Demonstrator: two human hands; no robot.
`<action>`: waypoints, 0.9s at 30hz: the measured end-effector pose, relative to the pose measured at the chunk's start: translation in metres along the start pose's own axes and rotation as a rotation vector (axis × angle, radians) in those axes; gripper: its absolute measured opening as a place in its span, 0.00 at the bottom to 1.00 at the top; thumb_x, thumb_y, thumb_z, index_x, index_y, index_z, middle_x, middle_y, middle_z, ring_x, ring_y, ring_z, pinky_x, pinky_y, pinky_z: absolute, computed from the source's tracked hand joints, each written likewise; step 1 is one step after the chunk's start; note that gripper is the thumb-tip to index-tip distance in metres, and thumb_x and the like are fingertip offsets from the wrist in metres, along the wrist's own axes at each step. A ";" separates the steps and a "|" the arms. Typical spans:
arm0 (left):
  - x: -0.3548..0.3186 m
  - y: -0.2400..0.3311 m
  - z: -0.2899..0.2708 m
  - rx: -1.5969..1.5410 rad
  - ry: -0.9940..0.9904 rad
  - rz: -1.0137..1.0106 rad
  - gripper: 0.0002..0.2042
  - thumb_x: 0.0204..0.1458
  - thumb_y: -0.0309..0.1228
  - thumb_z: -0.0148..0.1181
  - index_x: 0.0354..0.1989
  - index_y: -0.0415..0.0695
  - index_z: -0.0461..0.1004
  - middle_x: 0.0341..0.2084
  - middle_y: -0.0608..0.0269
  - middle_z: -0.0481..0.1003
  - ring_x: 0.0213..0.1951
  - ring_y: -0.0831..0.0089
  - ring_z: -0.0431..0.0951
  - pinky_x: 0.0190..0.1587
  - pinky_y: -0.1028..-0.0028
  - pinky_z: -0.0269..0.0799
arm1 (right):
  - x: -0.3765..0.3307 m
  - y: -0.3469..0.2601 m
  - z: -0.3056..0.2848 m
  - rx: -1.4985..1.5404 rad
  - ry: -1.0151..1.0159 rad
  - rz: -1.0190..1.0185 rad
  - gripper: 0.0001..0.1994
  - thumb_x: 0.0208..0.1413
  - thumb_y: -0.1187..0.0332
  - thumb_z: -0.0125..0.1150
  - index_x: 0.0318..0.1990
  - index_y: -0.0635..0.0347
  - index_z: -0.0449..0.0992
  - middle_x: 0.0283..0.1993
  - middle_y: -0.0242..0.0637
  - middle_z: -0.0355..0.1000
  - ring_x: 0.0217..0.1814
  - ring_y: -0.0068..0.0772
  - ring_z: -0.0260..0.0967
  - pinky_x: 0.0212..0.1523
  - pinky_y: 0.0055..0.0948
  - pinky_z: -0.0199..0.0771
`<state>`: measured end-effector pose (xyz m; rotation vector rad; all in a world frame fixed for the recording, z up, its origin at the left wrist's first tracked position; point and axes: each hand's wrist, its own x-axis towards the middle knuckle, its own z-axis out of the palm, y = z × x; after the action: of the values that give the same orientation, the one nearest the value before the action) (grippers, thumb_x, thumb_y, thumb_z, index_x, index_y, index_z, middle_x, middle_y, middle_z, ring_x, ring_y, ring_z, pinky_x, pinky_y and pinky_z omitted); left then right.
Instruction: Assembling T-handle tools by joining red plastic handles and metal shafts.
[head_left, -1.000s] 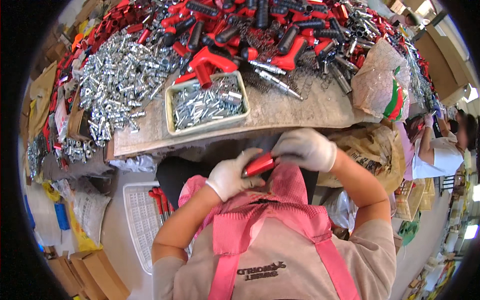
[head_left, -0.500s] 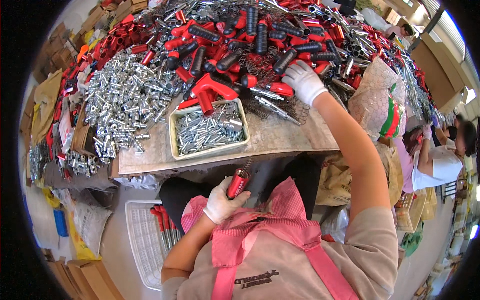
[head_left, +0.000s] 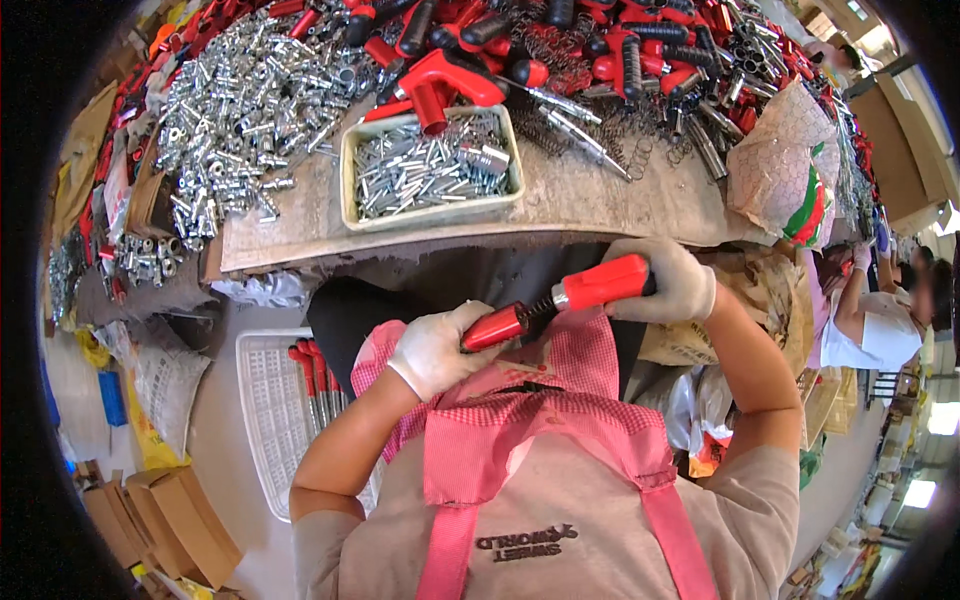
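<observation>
My gloved left hand (head_left: 440,352) is closed around a red metal tube (head_left: 497,327) above my lap. A dark coil spring (head_left: 541,305) sticks out of the tube's upper right end. My gloved right hand (head_left: 672,280) grips a red handle (head_left: 604,284) with a black grip end, mostly hidden by the fingers. The handle's silver-rimmed end meets the spring, so the spring bridges the two parts roughly in line. A cream tray (head_left: 350,190) of small metal pins stands on the bench beyond my hands, with a red pistol-shaped part (head_left: 440,85) resting on its back rim.
Silver fittings (head_left: 235,110) are heaped at the left of the bench. Red and black handles (head_left: 625,60) pile up at the back, beside loose springs and rods. A white basket (head_left: 265,400) with red-handled tools stands low left. A co-worker (head_left: 875,320) sits far right.
My right hand has come back from the pile, now holding a red handle, and brought it to the spring. My left hand has tilted the tube toward it. The view has shifted downward.
</observation>
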<state>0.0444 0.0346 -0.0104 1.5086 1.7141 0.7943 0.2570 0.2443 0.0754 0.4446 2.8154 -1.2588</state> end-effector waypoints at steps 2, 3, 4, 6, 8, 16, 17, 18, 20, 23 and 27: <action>-0.007 -0.002 0.002 0.013 -0.115 -0.023 0.18 0.46 0.41 0.63 0.44 0.48 0.71 0.31 0.49 0.76 0.33 0.51 0.77 0.35 0.62 0.73 | 0.004 0.002 0.013 -0.008 -0.137 -0.037 0.18 0.39 0.60 0.70 0.36 0.58 0.74 0.29 0.43 0.73 0.32 0.45 0.72 0.36 0.35 0.71; -0.011 -0.007 0.005 -0.005 -0.196 -0.041 0.19 0.46 0.42 0.63 0.45 0.48 0.71 0.32 0.49 0.76 0.34 0.51 0.77 0.36 0.63 0.73 | 0.006 0.002 0.020 0.007 -0.193 -0.082 0.18 0.39 0.60 0.70 0.36 0.58 0.74 0.29 0.43 0.73 0.33 0.46 0.72 0.35 0.36 0.71; -0.017 -0.007 0.008 -0.149 -0.226 -0.022 0.21 0.47 0.41 0.63 0.48 0.45 0.70 0.34 0.50 0.76 0.36 0.58 0.78 0.40 0.67 0.73 | 0.008 0.000 0.026 0.005 -0.272 -0.046 0.18 0.40 0.59 0.69 0.37 0.57 0.73 0.29 0.43 0.73 0.33 0.48 0.71 0.35 0.38 0.71; -0.022 -0.016 0.016 -0.341 -0.430 -0.035 0.22 0.44 0.36 0.66 0.47 0.41 0.71 0.35 0.54 0.76 0.38 0.67 0.77 0.43 0.70 0.72 | 0.014 -0.001 0.043 -0.003 -0.383 -0.180 0.18 0.41 0.59 0.68 0.39 0.56 0.73 0.30 0.43 0.73 0.34 0.48 0.71 0.35 0.39 0.71; -0.026 -0.029 0.031 -0.451 -0.555 0.020 0.22 0.45 0.35 0.65 0.48 0.40 0.71 0.36 0.54 0.76 0.38 0.70 0.76 0.45 0.71 0.70 | 0.018 -0.005 0.052 -0.050 -0.418 -0.227 0.18 0.39 0.63 0.67 0.40 0.55 0.73 0.32 0.40 0.72 0.36 0.45 0.71 0.38 0.38 0.71; -0.025 -0.047 0.048 -0.804 -0.786 -0.084 0.20 0.48 0.30 0.62 0.50 0.37 0.70 0.42 0.64 0.74 0.43 0.78 0.72 0.49 0.77 0.67 | 0.038 -0.014 0.061 -0.711 -0.143 -1.032 0.10 0.40 0.66 0.54 0.33 0.54 0.73 0.29 0.31 0.66 0.36 0.35 0.67 0.48 0.42 0.69; -0.026 -0.049 0.052 -0.804 -0.789 -0.084 0.20 0.48 0.30 0.62 0.50 0.37 0.70 0.42 0.64 0.74 0.43 0.78 0.72 0.49 0.77 0.67 | 0.037 -0.016 0.061 -0.754 -0.132 -1.094 0.09 0.40 0.66 0.54 0.32 0.54 0.72 0.28 0.31 0.65 0.35 0.34 0.67 0.48 0.43 0.69; -0.028 -0.052 0.057 -0.842 -0.788 -0.130 0.21 0.47 0.32 0.63 0.50 0.38 0.70 0.42 0.63 0.74 0.44 0.77 0.72 0.49 0.76 0.67 | 0.036 -0.018 0.060 -0.754 -0.132 -1.092 0.09 0.40 0.66 0.54 0.32 0.54 0.72 0.28 0.31 0.65 0.35 0.34 0.67 0.48 0.43 0.69; -0.029 -0.051 0.056 -0.881 -0.787 -0.178 0.22 0.46 0.33 0.63 0.50 0.39 0.70 0.42 0.61 0.74 0.44 0.76 0.72 0.49 0.75 0.67 | 0.035 -0.020 0.060 -0.649 -0.187 -0.933 0.10 0.39 0.65 0.54 0.32 0.54 0.72 0.28 0.30 0.67 0.36 0.34 0.67 0.47 0.43 0.69; -0.030 -0.028 0.035 -0.327 -0.475 0.038 0.20 0.45 0.36 0.63 0.46 0.41 0.70 0.37 0.53 0.75 0.39 0.63 0.76 0.45 0.69 0.70 | 0.019 -0.001 0.073 -0.303 -0.260 -0.439 0.14 0.39 0.65 0.63 0.38 0.50 0.75 0.31 0.32 0.72 0.36 0.38 0.70 0.42 0.37 0.71; -0.031 -0.015 0.009 0.461 0.002 0.097 0.15 0.42 0.31 0.59 0.41 0.47 0.71 0.26 0.56 0.76 0.29 0.57 0.78 0.32 0.63 0.73 | 0.001 0.005 0.112 1.184 -0.406 0.800 0.17 0.54 0.55 0.57 0.42 0.60 0.74 0.19 0.28 0.65 0.20 0.22 0.64 0.26 0.31 0.73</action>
<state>0.0456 0.0015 -0.0242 1.9051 1.9250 0.4623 0.2473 0.1653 -0.0035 0.9995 1.0734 -2.1986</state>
